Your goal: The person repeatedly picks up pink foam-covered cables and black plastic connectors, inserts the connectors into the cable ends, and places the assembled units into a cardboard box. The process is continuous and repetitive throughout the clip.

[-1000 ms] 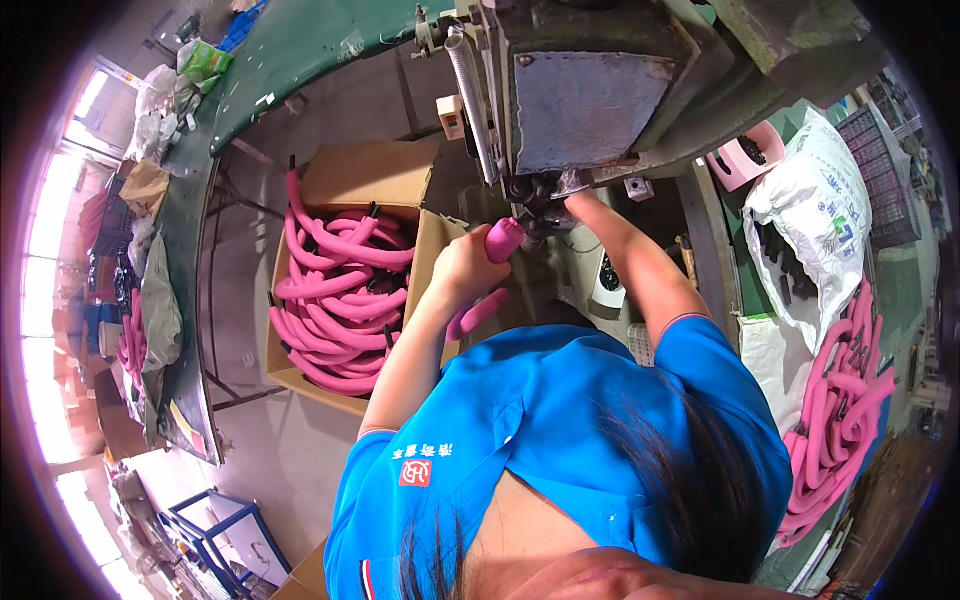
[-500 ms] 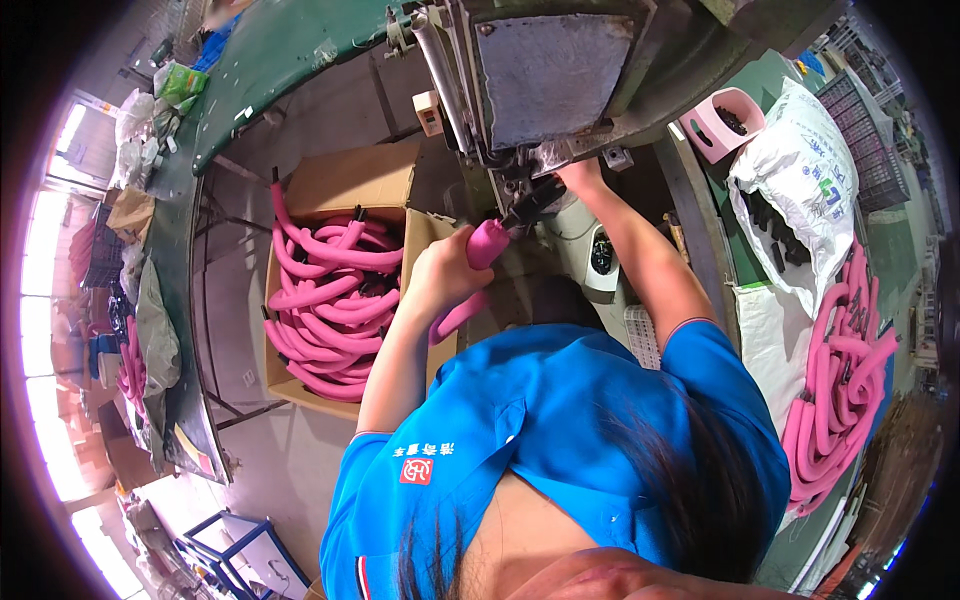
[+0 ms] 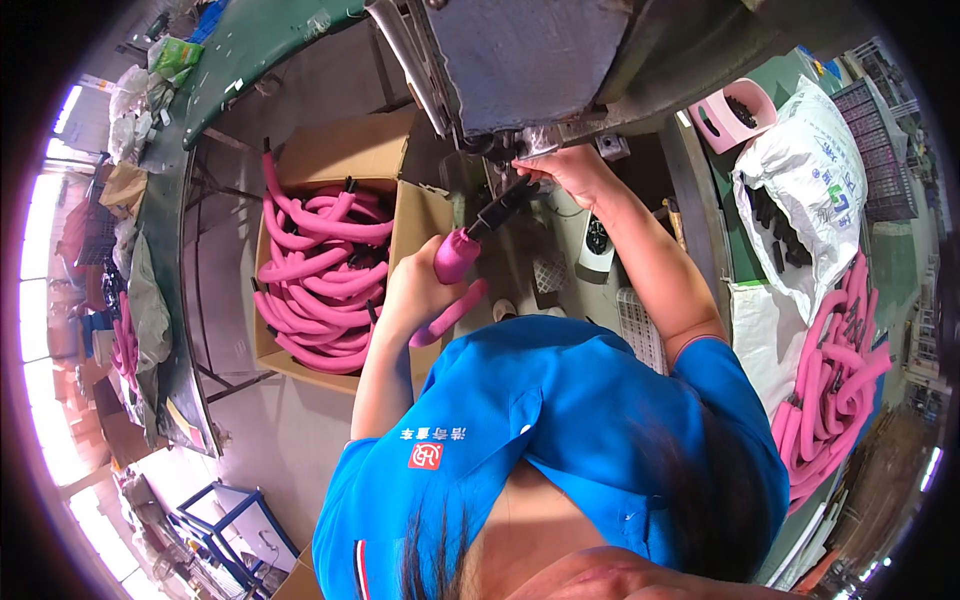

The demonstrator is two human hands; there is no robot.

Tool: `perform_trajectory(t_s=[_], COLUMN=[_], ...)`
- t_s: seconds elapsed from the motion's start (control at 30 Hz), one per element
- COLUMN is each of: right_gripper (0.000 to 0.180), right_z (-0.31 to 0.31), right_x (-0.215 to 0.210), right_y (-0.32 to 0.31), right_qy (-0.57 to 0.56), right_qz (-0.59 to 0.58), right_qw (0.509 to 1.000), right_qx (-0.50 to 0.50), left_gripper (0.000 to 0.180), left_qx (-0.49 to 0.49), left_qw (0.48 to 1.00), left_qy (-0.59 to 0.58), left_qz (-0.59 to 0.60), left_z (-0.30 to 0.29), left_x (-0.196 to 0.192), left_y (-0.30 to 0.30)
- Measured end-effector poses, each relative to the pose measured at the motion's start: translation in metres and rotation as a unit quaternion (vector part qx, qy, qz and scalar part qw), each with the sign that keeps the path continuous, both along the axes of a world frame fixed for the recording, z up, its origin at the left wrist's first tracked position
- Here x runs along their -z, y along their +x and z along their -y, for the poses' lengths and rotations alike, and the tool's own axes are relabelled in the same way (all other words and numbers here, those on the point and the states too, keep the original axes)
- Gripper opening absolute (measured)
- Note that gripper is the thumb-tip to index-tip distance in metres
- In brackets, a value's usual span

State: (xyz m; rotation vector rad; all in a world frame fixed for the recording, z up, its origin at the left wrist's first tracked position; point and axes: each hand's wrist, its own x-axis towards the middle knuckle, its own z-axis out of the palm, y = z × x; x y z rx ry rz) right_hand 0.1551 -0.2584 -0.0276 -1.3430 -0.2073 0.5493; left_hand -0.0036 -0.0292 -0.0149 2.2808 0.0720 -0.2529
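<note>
Left hand (image 3: 415, 285) grips pink tube (image 3: 455, 262), its black end (image 3: 500, 210) aimed at the press (image 3: 530, 60). Right hand (image 3: 560, 168) pinches at the die. Keep tube straight, fingers clear of it.

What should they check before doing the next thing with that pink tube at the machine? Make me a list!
1. Left hand grips the pink foam tube: ok, fingers wrapped around it.
2. Tube's black end points up toward the machine head: ok.
3. Right hand is at the machine's working spot: ok, but whether its fingers are safely clear of moving parts: cannot tell.
4. Black end seated in the machine: cannot tell, the hand hides it.
5. Cardboard box of pink tubes within reach on the left: ok.
6. More tubes piled on the right: ok.
</note>
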Motion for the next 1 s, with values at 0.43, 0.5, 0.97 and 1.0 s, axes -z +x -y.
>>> perform_trajectory(t_s=[0.43,0.5,0.97,1.0], right_gripper=[0.017,0.017,0.061,0.060], right_z=[-0.007,0.005,0.071,0.071], right_x=[0.005,0.009,-0.043,-0.044], right_y=[-0.002,-0.009,-0.168,-0.169], right_qy=[-0.047,-0.060,-0.012,-0.018], right_qz=[-0.059,-0.036,-0.035,-0.029], right_qw=[0.996,0.995,0.998,0.998], right_qx=[-0.046,0.073,-0.059,-0.049], left_gripper=[0.027,0.029,0.027,0.028], left_qx=[-0.018,-0.004,0.269,0.281], left_qw=[0.996,0.997,0.959,0.953], left_qy=[-0.025,-0.015,0.074,0.078], left_qz=[0.080,0.081,0.054,0.077], left_z=[0.024,0.025,0.092,0.101], left_x=[-0.019,-0.021,-0.028,-0.025], left_y=[-0.032,-0.035,-0.048,-0.049])
